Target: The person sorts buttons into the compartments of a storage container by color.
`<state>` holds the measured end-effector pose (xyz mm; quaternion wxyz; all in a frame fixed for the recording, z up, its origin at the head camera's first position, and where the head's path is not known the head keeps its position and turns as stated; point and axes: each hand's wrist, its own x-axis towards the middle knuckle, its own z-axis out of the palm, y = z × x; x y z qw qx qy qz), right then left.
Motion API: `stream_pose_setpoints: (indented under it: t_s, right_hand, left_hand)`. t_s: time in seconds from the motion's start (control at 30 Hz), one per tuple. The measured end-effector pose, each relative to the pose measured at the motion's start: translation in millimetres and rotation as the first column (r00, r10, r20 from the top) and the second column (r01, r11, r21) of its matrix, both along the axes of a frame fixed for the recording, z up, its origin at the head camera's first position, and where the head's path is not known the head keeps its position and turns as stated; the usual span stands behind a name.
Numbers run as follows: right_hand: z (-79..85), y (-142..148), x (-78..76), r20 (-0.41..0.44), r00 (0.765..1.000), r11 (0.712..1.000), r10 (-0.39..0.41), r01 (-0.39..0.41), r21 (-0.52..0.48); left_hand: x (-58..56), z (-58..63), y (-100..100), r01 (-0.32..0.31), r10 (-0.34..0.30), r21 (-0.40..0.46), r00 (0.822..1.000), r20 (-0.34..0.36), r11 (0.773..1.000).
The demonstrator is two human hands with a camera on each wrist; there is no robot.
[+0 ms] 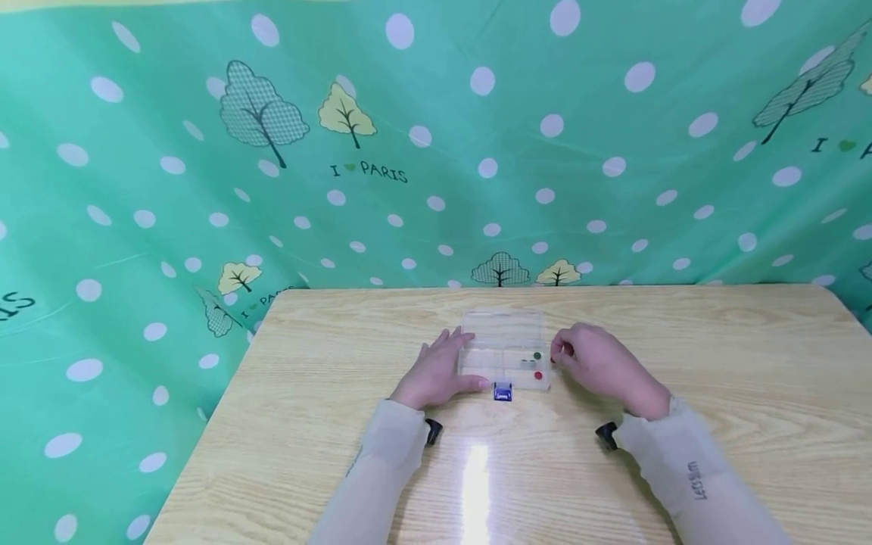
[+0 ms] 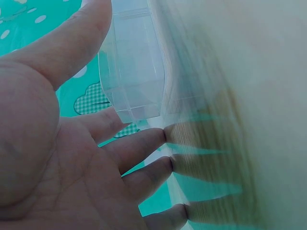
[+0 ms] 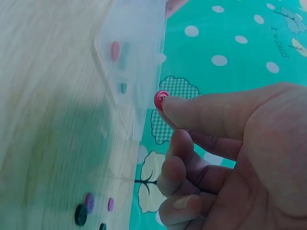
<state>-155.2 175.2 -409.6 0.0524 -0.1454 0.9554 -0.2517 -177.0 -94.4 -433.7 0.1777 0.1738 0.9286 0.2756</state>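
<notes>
A clear plastic box (image 1: 480, 359) with its lid (image 1: 502, 327) folded back lies on the table, holding a red button (image 1: 538, 375) and a green button (image 1: 537, 356) in its right compartment. My left hand (image 1: 439, 375) lies along the box's left side, fingers spread and thumb at the front edge; the left wrist view shows its fingertips down on the table. Just off the box's right side, my right hand (image 1: 599, 367) pinches a red button (image 3: 160, 99) between thumb and index finger. The other fingers curl in below it.
On the tabletop, the right wrist view shows several loose buttons, among them a dark button (image 3: 81, 214) and a purple button (image 3: 89, 202). A blue label (image 1: 502, 391) sits at the box's front. Behind the table hangs a green dotted cloth (image 1: 436, 166).
</notes>
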Motion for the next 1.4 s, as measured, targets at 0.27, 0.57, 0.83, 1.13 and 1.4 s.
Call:
stream_pose_setpoints:
  t_s: [0.27, 0.57, 0.83, 1.13, 1.4]
  right_hand:
    - [-6.0, -13.8, 15.4, 0.039, 0.999, 1.0, -0.008, 0.008, -0.008]
    - [-6.7, -24.1, 15.0, -0.005, 0.999, 0.999, 0.033, -0.033, -0.012]
    - [-7.1, -33.1, 11.1, -0.031, 0.997, 0.998, 0.066, -0.066, -0.009]
    - [-6.2, -39.9, 8.7, -0.014, 0.998, 0.998, 0.065, -0.065, -0.002]
    - [-2.6, -40.6, 7.6, 0.004, 0.997, 0.997, 0.077, -0.077, 0.011]
  left_hand:
    - [10.4, -8.9, -0.3, 0.01, -0.01, 0.001, 1.0, 0.027, 1.0]
    - [7.2, -6.5, 0.1, 0.015, -0.015, 0.002, 1.0, 0.006, 1.0]
    - [5.2, -5.1, -1.8, 0.01, -0.01, 0.01, 1.0, -0.01, 1.0]
    - [3.9, -2.6, -2.9, 0.003, -0.002, 0.024, 1.0, -0.017, 1.0]
    - [1.8, -0.9, -1.6, 0.009, -0.008, 0.022, 1.0, -0.022, 1.0]
